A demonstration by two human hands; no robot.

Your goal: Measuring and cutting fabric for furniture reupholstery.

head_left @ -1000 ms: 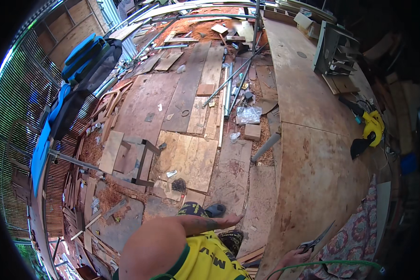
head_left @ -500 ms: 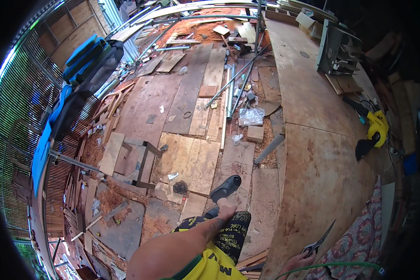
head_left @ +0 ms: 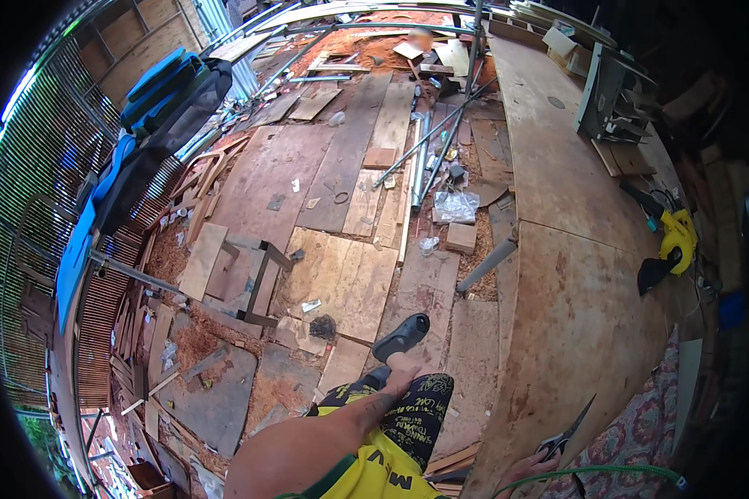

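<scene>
The right hand (head_left: pixel 528 471) grips dark-handled metal scissors (head_left: pixel 568 433) over the flat brown wooden desk (head_left: pixel 574 316); whether the left hand (head_left: pixel 401 381), beside black patterned shorts (head_left: pixel 424 416), is clenched I cannot tell; a careless rightward swing could snag the reddish floral cloth (head_left: pixel 632 424)

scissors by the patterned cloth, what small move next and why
Probably lay the scissors flat on the wooden tabletop: the right hand holds them over it, while the left hand is down by the leg, away from them.
</scene>
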